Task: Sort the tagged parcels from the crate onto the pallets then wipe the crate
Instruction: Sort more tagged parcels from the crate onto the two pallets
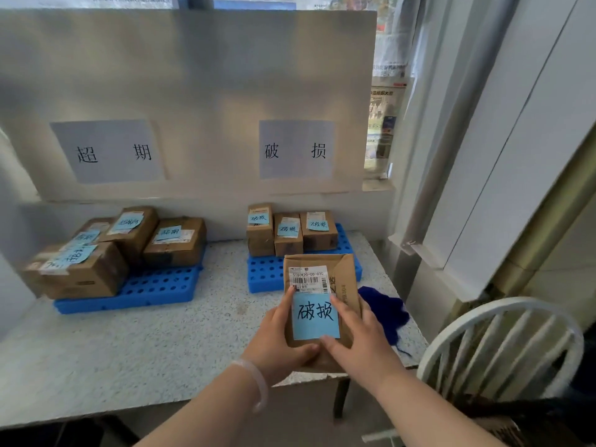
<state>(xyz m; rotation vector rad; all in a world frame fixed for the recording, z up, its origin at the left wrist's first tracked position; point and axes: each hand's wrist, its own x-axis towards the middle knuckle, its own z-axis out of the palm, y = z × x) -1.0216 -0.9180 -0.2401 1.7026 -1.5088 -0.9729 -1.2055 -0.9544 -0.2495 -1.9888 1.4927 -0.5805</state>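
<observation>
I hold a brown cardboard parcel (342,279) with a blue tag reading 破损 over the table's front right part. My left hand (277,337) grips its left side and bottom, and my right hand (354,340) grips its right side. Behind it lies the right blue pallet (264,275), under the wall sign 破损 (296,150), with three tagged parcels (288,232) standing at its back. The left blue pallet (154,288), under the sign 超期 (109,151), carries several tagged parcels (96,250). No crate shows in this view.
A dark blue cloth (385,312) lies on the speckled table (161,343) just right of the held parcel. A white wooden chair (503,346) stands at the table's right front corner. A white board backs the table, with a window frame to the right.
</observation>
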